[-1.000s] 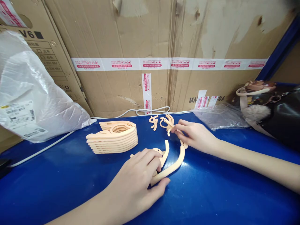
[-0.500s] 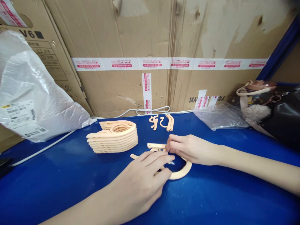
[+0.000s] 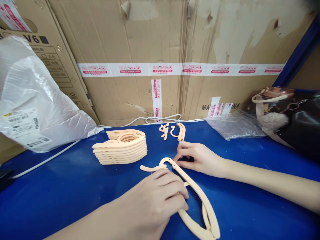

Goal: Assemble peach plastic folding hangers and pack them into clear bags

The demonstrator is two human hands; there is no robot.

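A cream plastic folding hanger (image 3: 196, 186) lies on the blue table, its curved hook end pointing left and its long arm slanting toward the lower right. Over its near side rests my left hand (image 3: 160, 196), fingers curled around the part beneath, which they partly hide. My right hand (image 3: 193, 156) has its thumb and fingertips closed at the hanger's upper joint. What exactly sits between those fingertips is hard to see. To the left is a neat stack of folded cream hangers (image 3: 122, 150). Loose hook pieces (image 3: 164, 131) and short curved arms (image 3: 181, 131) lie farther back.
A large cardboard box (image 3: 130, 93) stands along the back, with a white cable (image 3: 137, 119) at its foot. At the left leans a white plastic parcel (image 3: 45, 110). Clear plastic wrapping (image 3: 232, 125) and a dark bag (image 3: 305, 123) lie at the right.
The hanger's long arm has swung from lying across the top to slanting toward the lower right. My right hand has shifted slightly; my left hand stays on the hanger.
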